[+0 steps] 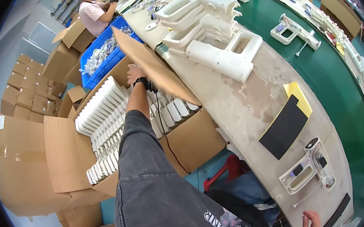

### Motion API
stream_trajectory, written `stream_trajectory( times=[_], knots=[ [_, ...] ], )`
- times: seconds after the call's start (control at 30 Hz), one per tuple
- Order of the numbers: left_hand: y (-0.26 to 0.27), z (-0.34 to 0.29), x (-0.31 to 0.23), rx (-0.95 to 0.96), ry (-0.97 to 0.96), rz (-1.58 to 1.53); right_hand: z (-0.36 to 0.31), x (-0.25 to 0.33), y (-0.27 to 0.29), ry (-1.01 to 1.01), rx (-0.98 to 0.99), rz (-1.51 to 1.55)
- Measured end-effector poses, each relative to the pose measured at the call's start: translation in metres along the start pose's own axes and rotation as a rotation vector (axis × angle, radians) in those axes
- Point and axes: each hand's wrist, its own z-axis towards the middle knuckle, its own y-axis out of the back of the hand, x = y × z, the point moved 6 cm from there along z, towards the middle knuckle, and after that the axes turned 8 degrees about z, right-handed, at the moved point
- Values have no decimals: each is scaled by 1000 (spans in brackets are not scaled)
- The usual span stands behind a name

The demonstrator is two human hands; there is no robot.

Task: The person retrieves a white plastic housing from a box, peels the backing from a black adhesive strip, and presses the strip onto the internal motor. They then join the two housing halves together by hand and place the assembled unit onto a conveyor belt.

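My left arm stretches into an open cardboard box [193, 134] packed with rows of white plastic housings [102, 106]. My left hand [134, 73], with a black wristband and cable, is at the box's far end beside a raised flap [146, 60]. Its fingers curl downward; whatever they hold is hidden. At the lower right edge, my right hand [311, 222] is partly cut off, fingers loosely bent and apart, nothing visible in them. Near it on the table lies an open white housing half [308, 169] with wires and small dark parts inside.
White housings [220, 55] are stacked on the worktable [251, 107]. A black pad [280, 132] overlaps yellow paper [296, 89]. Beyond runs a green conveyor [318, 74] carrying another housing [295, 34]. A blue bin [87, 81] stands past the box, near a seated person [93, 14].
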Motion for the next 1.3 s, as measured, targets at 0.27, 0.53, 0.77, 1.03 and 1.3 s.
stream_trajectory(
  times=[0.27, 0.53, 0.77, 1.03, 1.3],
  knots=[
    [28, 54, 49, -71, -89, -45, 15, 19, 2, -12, 18, -13],
    [165, 29, 133, -185, -220, -791, 41, 21, 7, 107, 109, -23],
    [362, -156, 149, -416, -513, -1335, 49, 39, 15, 296, 36, 115],
    [250, -304, -53, 1076, -603, -1376, 35, 52, 1, 455, 93, 173],
    [186, -407, -167, 989, -948, -1005, -20, 0, 30, 293, -28, 184]
  ],
)
